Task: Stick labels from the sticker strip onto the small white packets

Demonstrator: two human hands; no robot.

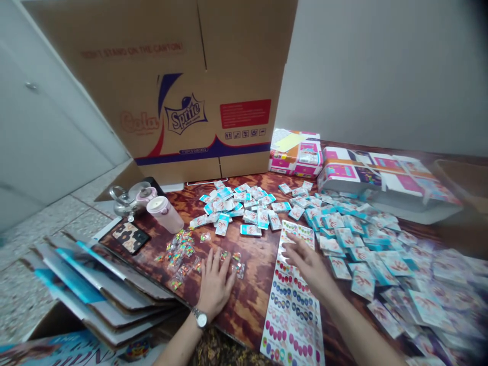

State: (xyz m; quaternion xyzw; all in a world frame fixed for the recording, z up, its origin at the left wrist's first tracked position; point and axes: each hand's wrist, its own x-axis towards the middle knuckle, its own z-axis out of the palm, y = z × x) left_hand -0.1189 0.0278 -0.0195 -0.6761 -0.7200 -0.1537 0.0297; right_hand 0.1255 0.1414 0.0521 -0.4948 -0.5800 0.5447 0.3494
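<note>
Hands apart, neither gripping: L hand point(215, 284) flat on brown wood-grain bench point(251, 315) by small clear packets of colourful bits point(177, 254); R hand point(308, 264) on long white dotted sticker sheet point(292, 315), apparently steadying it.

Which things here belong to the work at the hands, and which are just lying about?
At the hands:
left hand, flat on the wooden table beside clear packets of coloured pieces
right hand, on a sheet of coloured dot stickers
blue-and-white packets

Lying about:
Sprite cardboard carton
phone
pink tumbler
flattened cardboard sheets
pink-printed packages
</note>
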